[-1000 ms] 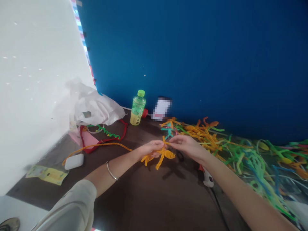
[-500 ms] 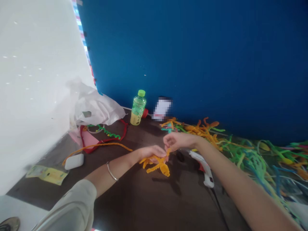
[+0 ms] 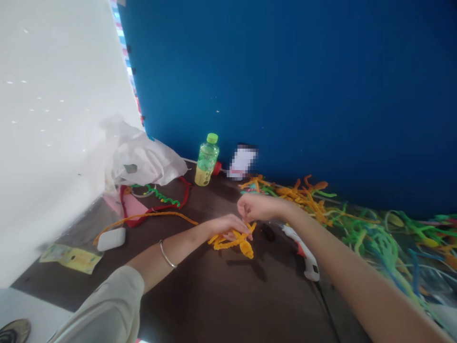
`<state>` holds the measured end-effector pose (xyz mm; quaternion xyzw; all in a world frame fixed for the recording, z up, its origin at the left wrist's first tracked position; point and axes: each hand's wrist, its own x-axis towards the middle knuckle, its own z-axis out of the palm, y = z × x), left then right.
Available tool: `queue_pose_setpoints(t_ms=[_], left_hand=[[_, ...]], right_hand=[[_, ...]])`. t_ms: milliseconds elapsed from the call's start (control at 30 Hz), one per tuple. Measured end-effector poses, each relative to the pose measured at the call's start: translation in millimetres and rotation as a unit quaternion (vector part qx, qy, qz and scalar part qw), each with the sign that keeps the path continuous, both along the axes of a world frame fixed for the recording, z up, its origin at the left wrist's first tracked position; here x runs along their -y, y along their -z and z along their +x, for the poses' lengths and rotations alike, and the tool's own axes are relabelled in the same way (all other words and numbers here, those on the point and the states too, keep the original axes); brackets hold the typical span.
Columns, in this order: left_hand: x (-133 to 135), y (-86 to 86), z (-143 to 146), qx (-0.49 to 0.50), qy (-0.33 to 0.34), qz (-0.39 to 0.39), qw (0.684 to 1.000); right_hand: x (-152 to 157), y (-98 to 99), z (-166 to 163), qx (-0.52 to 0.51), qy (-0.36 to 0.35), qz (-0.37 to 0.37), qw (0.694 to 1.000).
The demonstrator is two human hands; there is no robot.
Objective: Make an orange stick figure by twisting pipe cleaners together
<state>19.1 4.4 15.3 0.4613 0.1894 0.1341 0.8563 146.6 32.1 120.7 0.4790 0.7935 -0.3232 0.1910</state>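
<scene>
An orange figure of twisted pipe cleaners (image 3: 245,247), with several thin limbs and a thicker rounded part, hangs just above the brown table. My left hand (image 3: 228,225) is closed on it from the left, its fingers over the upper part. My right hand (image 3: 255,207) is curled right above, its fingertips meeting the left fingers at the figure's top. What the right fingertips pinch is hidden behind the hand. To the right, under my right forearm, lies a white glue gun (image 3: 303,255) with a black cord.
Piles of orange (image 3: 303,197) and green pipe cleaners (image 3: 378,240) spread along the right. A drink bottle (image 3: 207,159) and a phone (image 3: 243,162) stand by the blue wall. A white plastic bag (image 3: 146,157), a white case (image 3: 111,239) and a yellow paper strip (image 3: 71,258) are left.
My right hand has shifted slightly left, its fingers curling closer over the left hand. The strand it pinched earlier now shows below it. The left hand keeps its hold on the orange figure.
</scene>
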Motion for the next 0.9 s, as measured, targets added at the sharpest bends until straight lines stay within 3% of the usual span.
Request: queue_pose_setpoints(t_ms=[200,467,700,900], left_hand=[[1,0.3,4,-0.001,-0.078,-0.022,0.997],[3,7.3,8,0.058,-0.192,-0.053,0.978],[3,11.0,11,0.068,-0.25,-0.033,0.965],[9,-1.1,7,0.079,-0.258,-0.03,0.962]], right_hand=[[24,-1.2,2,-0.044,0.013,0.169,0.985],[42,8.8,7,-0.04,0.011,0.377,0.925],[51,27.4,16,-0.155,0.186,0.405,0.881],[55,34.9,21,-0.259,0.31,0.334,0.851]])
